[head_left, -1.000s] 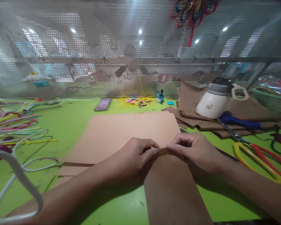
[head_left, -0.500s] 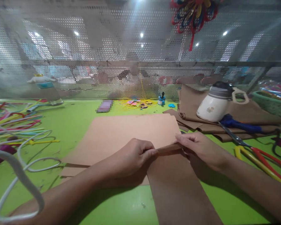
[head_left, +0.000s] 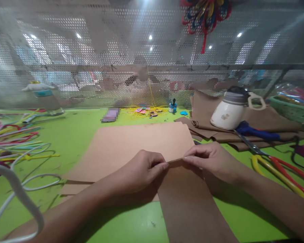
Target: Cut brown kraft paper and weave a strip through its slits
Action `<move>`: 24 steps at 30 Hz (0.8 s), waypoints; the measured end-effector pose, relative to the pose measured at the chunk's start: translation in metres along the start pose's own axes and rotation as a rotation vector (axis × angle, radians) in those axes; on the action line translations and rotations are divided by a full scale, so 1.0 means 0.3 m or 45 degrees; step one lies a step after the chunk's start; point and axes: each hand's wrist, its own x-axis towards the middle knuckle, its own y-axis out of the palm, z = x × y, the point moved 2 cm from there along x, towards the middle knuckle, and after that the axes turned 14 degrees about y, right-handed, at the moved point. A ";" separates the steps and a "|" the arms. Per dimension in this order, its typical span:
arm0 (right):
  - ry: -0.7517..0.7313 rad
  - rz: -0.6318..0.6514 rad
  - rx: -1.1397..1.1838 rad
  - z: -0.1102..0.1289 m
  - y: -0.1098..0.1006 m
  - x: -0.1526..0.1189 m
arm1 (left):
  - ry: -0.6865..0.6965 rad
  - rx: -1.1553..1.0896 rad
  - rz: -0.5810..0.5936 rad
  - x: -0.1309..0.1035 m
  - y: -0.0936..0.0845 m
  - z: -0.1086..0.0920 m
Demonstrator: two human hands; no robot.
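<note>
A long brown strip, of fabric or leather-like sheet, runs from the near table edge up to my hands, its far end folded over. My left hand pinches the left end of that fold between thumb and forefinger. On the right end, my right hand grips the same fold with thumb and fingertips. Beneath and behind both hands lie lighter tan sheets, stacked flat on the green table. My left forearm crosses their near left part.
Scissors with red and yellow handles lie at right, by folded brown material and a white bottle. A small blue bottle stands behind. Coloured cords and a white cable are at left. Perforated metal rises at the back.
My right hand has slid left along the fold, closer to my left hand, which stays nearly in place. The whole view has shifted slightly.
</note>
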 end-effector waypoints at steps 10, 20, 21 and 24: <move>-0.090 -0.151 0.002 -0.001 -0.011 0.015 | 0.034 -0.033 0.003 -0.010 0.019 0.003; -0.042 0.038 0.093 -0.012 -0.023 0.026 | 0.083 -0.230 0.080 0.007 -0.008 0.054; -0.038 0.034 0.107 -0.010 -0.025 0.022 | 0.082 -0.273 0.092 0.008 -0.011 0.056; -0.064 -0.010 0.084 -0.004 -0.034 0.012 | 0.051 -0.453 0.094 0.004 -0.009 0.056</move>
